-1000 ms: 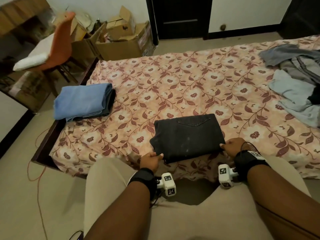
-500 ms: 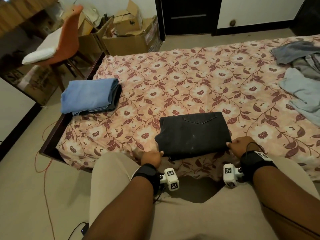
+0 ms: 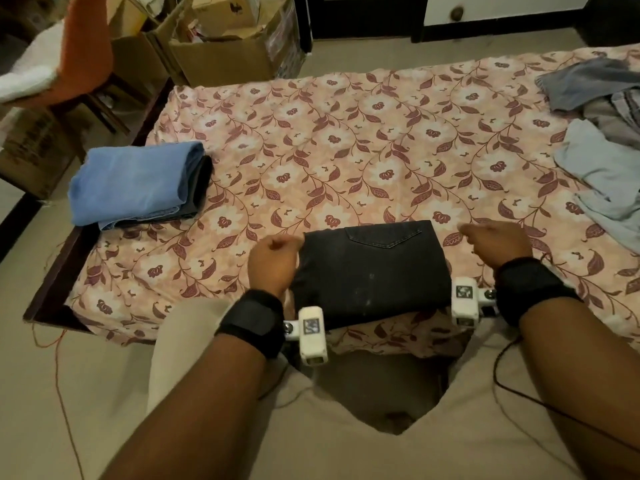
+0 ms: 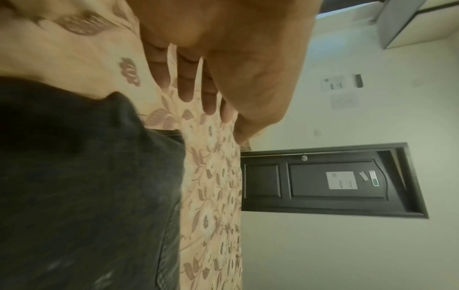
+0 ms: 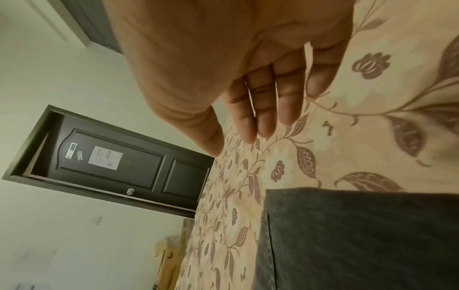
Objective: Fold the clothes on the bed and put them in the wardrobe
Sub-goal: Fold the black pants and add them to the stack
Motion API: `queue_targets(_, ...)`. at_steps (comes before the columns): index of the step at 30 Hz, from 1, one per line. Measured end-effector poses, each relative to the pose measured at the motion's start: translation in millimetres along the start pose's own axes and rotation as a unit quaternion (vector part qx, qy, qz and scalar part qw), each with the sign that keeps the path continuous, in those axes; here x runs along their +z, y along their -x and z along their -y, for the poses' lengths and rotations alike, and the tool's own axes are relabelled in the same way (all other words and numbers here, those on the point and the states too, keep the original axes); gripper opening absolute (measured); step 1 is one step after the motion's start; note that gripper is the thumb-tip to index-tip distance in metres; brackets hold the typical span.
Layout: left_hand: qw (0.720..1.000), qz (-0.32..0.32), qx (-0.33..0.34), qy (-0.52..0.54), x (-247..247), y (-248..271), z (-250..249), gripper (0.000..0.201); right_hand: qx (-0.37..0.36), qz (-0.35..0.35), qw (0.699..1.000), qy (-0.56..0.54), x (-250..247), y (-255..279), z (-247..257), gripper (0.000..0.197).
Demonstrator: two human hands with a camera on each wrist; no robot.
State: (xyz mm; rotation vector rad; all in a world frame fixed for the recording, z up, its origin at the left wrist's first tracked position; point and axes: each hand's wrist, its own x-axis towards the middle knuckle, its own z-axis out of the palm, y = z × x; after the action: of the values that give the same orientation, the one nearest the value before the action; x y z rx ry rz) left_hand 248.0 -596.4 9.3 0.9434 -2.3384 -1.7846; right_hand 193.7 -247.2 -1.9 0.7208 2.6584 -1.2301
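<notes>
Black jeans lie folded into a rectangle at the near edge of the bed, pocket side up. My left hand is at their left edge, and in the left wrist view its fingers are stretched out over the sheet, holding nothing, with the jeans beside them. My right hand hovers just right of the jeans' far corner, apart from them. Its fingers hang relaxed and empty above the jeans.
A folded stack with a blue garment on top sits at the bed's left edge. Unfolded grey and pale blue clothes lie at the right. Cardboard boxes and an orange chair stand beyond the bed's left corner.
Both hands have let go of the jeans' near corners and moved forward along their sides. My head has leaned closer to the bed.
</notes>
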Motion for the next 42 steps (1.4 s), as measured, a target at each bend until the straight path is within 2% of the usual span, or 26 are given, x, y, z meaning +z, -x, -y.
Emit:
queue_targets(2, 0.999, 0.030, 0.004, -0.025, 5.6, -24.5, -12.3, 0.009, -0.009, 0.015, 1.000, -0.001, 8.2, -18.0, 5.9, 0.062)
queue_targets(4, 0.997, 0.050, -0.030, -0.056, 14.1, -49.6, -10.5, 0.016, -0.018, 0.038, 0.998, 0.046, 19.4, -33.9, 9.3, 0.051)
queue_targets(6, 0.993, 0.039, -0.083, -0.079, 20.7, -72.3, -1.9, 0.027, -0.017, 0.064, 0.994, 0.086, 32.6, -48.8, 10.1, 0.040)
queue_targets(9, 0.982, 0.034, -0.167, -0.084, 33.4, -98.4, 17.6, 0.028, -0.002, 0.089, 0.986, 0.141, 50.7, -74.1, 1.3, 0.045)
queue_targets(13, 0.977, 0.040, -0.181, -0.102, 50.4, -108.7, 29.4, 0.035, 0.021, 0.102, 0.986, 0.128, 64.2, -82.2, 9.1, 0.044)
queue_targets(15, 0.979, 0.026, -0.144, -0.138, 54.5, -111.9, 28.6, 0.035, -0.003, 0.099, 0.986, 0.135, 71.0, -84.6, 9.8, 0.039)
queue_targets(18, 0.977, 0.031, -0.044, -0.208, 60.4, -111.3, 27.0, 0.040, -0.062, 0.057, 0.988, 0.132, 78.6, -85.1, 10.1, 0.029)
queue_targets(20, 0.978, 0.021, 0.006, -0.209, 59.6, -104.9, 26.9, 0.044, -0.084, 0.047, 0.988, 0.121, 74.5, -85.2, 9.9, 0.023)
queue_targets(22, 0.977, -0.024, 0.012, -0.213, 53.5, -103.4, 33.8, 0.043, -0.092, 0.042, 0.986, 0.132, 68.2, -86.1, 8.4, 0.026)
queue_targets(24, 0.966, -0.048, -0.015, -0.255, 46.9, -103.5, 45.1, 0.041, -0.090, 0.024, 0.985, 0.144, 65.7, -85.3, 3.4, 0.030)
queue_targets(28, 0.965, -0.034, -0.034, -0.258, 48.5, -98.3, 47.4, 0.038, -0.073, 0.029, 0.989, 0.126, 67.4, -76.5, 4.1, 0.027)
queue_targets(29, 0.963, -0.040, -0.021, -0.265, 49.6, -93.9, 45.0, 0.033, -0.076, 0.026, 0.988, 0.136, 67.4, -71.7, 7.3, 0.032)
queue_targets(30, 0.957, -0.057, 0.027, -0.284, 51.0, -88.8, 44.2, 0.031, -0.087, 0.025, 0.984, 0.153, 69.9, -64.9, 10.3, 0.046)
queue_targets(31, 0.943, -0.064, 0.107, -0.309, 54.8, -81.2, 42.3, 0.037, -0.112, 0.026, 0.978, 0.176, 74.0, -53.6, 15.0, 0.060)
queue_targets(32, 0.920, -0.044, 0.202, -0.332, 61.7, -72.1, 41.0, 0.044, -0.156, 0.024, 0.967, 0.202, 82.1, -39.5, 20.3, 0.070)
queue_targets(33, 0.889, 0.004, 0.284, -0.359, 71.9, -60.8, 40.4, 0.048, -0.209, 0.030, 0.951, 0.228, 94.9, -22.7, 24.3, 0.074)
queue_targets(34, 0.853, 0.066, 0.337, -0.394, 84.5, -49.0, 44.7, 0.051, -0.254, 0.057, 0.929, 0.263, 110.3, -5.9, 24.9, 0.076)
queue_targets(35, 0.822, 0.117, 0.355, -0.430, 95.7, -37.4, 51.7, 0.053, -0.276, 0.097, 0.906, 0.305, 125.5, 8.9, 21.9, 0.077)
queue_targets(36, 0.805, 0.152, 0.347, -0.456, 104.0, -31.0, 62.8, 0.057, -0.279, 0.130, 0.887, 0.343, 137.9, 19.3, 14.8, 0.076)
queue_targets(37, 0.805, 0.164, 0.325, -0.468, 108.7, -27.8, 72.7, 0.061, -0.277, 0.143, 0.876, 0.369, 145.6, 24.7, 5.9, 0.076)
queue_targets(39, 0.832, 0.139, 0.284, -0.457, 108.1, -29.9, 86.6, 0.068, -0.277, 0.125, 0.877, 0.373, 147.1, 22.3, -8.2, 0.080)
queue_targets(42, 0.859, 0.096, 0.219, -0.452, 104.8, -34.2, 91.3, 0.082, -0.239, 0.105, 0.896, 0.359, 137.3, 11.0, -15.6, 0.099)
